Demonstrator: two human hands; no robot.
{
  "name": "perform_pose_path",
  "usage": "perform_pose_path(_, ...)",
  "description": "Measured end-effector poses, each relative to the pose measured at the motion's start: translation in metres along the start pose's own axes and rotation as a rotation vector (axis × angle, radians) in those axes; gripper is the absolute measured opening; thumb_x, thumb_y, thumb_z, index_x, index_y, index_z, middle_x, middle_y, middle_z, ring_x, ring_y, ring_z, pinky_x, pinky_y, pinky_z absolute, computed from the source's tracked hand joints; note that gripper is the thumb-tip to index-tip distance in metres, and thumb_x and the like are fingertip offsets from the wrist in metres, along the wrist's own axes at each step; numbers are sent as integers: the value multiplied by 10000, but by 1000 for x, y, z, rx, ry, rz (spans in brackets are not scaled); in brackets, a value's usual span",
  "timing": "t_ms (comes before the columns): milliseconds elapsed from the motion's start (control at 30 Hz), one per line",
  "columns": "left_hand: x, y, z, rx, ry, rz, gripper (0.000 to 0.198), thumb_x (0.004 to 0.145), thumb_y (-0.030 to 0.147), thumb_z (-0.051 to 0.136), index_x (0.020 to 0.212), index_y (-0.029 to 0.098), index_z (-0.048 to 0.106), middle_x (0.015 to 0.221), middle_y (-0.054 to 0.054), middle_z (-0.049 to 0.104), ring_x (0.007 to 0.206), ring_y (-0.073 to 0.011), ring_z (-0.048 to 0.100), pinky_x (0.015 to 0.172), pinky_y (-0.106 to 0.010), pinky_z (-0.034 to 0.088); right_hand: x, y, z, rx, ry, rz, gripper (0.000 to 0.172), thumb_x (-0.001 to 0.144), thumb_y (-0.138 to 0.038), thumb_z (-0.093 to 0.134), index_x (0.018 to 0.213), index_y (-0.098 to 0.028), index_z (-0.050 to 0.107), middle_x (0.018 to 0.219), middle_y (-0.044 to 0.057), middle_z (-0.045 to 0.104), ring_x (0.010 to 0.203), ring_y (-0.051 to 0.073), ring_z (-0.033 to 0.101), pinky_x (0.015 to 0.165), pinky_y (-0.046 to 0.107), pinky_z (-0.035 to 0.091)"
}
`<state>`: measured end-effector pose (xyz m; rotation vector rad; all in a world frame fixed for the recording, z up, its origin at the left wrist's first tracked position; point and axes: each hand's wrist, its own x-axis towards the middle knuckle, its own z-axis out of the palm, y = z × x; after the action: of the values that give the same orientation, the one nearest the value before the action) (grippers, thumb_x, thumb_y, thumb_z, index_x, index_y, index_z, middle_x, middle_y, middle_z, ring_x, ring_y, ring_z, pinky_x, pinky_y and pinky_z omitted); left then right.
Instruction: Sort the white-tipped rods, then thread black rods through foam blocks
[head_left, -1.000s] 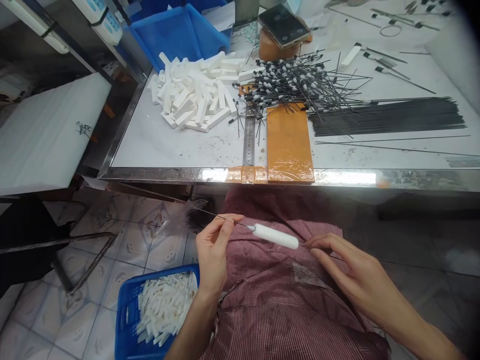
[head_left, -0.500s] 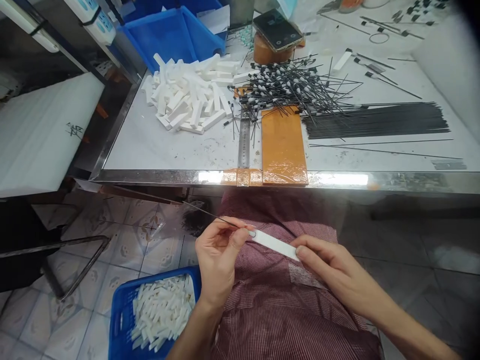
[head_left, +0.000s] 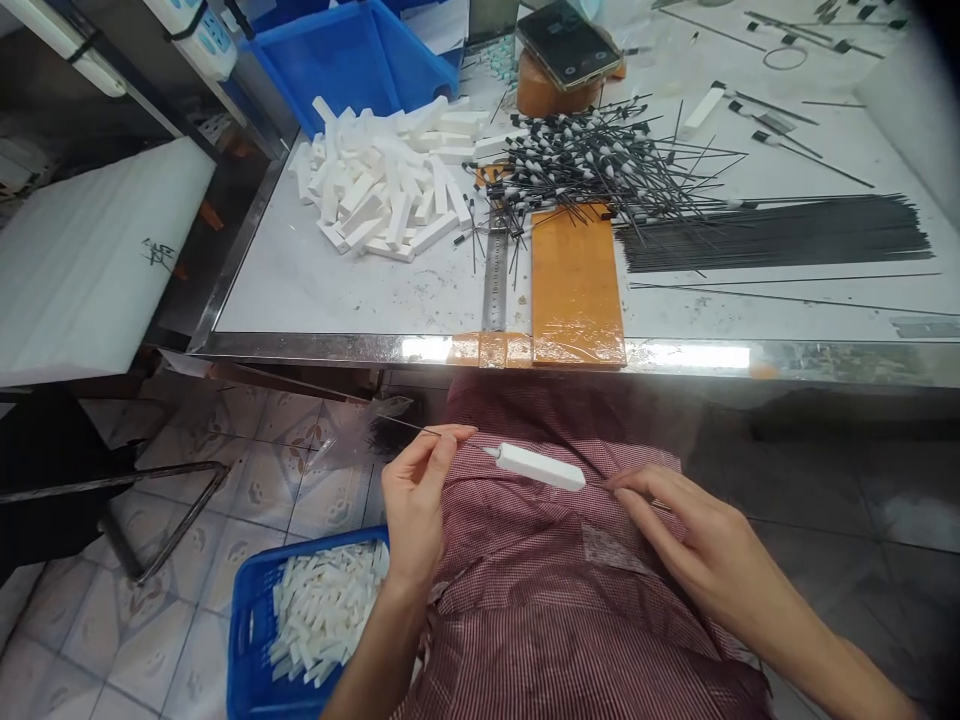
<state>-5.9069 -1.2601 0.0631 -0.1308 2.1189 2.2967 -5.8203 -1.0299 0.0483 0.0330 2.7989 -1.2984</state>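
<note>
The left hand (head_left: 414,505) clenches a thin black rod (head_left: 420,430) between thumb and fingertips, its grip shut, and the white rectangular block (head_left: 538,467) sits on the rod above a red checked apron (head_left: 525,600), below the tabletop's (head_left: 315,290) near edge. The right hand (head_left: 697,540) lies open and empty, its grip released, just beside the block. A loosened pinch could let the rod bend or the block drop toward the blue plastic basket (head_left: 247,640).

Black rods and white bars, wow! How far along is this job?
Looks done: the tangled heap of black rods with white tips on the table. In hand: the left hand pinches a thin black rod with a white bar on its end, and the right hand is close by, not touching it. Left: a neat bundle of bare black rods, a heap of white bars, and more white bars in the blue basket.
</note>
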Motion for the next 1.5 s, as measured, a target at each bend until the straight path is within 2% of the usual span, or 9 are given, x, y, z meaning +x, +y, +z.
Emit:
perform_pose_path(167,-2,-1,2,18,-14,8,158,877,248,599,817,227,744,877,-3,709,906,-139,612,868,-246,453,-1,-1,-1,3,-6,-9,151,963,-339,446,945,-236,555,976,32,622,936,193,599,807,334,460)
perform_pose_path(367,-2,0,3,16,-27,12,155,880,246,597,819,225,739,880,-4,705,909,-141,609,883,-255,447,-2,-2,-2,7,7,-25,123,950,-334,472,925,-233,539,947,24,608,893,181,593,766,322,462)
perform_pose_path(633,-1,1,2,24,-7,27,162,876,244,596,809,226,742,865,-8,705,892,-149,612,860,-260,451,-2,0,-3,-8,5,-50,142,961,-330,443,958,-237,550,981,33,617,925,188,600,790,328,468)
perform_pose_path(933,-2,3,3,17,-10,12,161,881,244,592,813,225,737,874,-7,700,898,-147,610,864,-255,451,-3,-4,-5,-2,13,11,165,938,-365,471,896,-223,543,887,35,624,812,185,613,711,311,486)
perform_pose_path(1033,-2,4,4,13,-10,10,168,884,251,589,813,221,738,884,-10,701,904,-149,610,873,-260,452,-4,-4,-6,-10,0,40,186,936,-400,483,931,-228,553,864,23,625,766,176,610,676,300,481)
perform_pose_path(1133,-1,5,4,15,-10,1,169,884,256,591,809,222,738,878,-9,699,901,-147,611,865,-257,456,-5,-2,-6,-12,-24,32,206,945,-406,474,1031,-240,560,943,28,634,830,181,619,718,306,482)
perform_pose_path(1267,-2,6,3,8,5,5,173,883,261,593,797,216,736,866,-13,701,886,-150,615,850,-260,465,-5,2,-6,-6,-49,15,215,969,-382,419,1012,-240,574,986,38,632,914,190,618,788,322,478)
perform_pose_path(1400,-5,7,10,-1,-6,-14,186,889,263,584,795,213,737,856,-15,712,873,-144,627,844,-250,470,-4,-6,-2,21,-33,71,285,912,-451,524,1115,-252,545,926,19,648,788,168,629,687,278,496)
perform_pose_path(1500,-10,7,22,-66,-19,-31,142,868,251,616,796,219,734,849,-7,724,849,-138,647,819,-241,491,2,-21,2,83,1,96,255,903,-450,533,1041,-237,555,830,9,643,693,155,609,597,251,474)
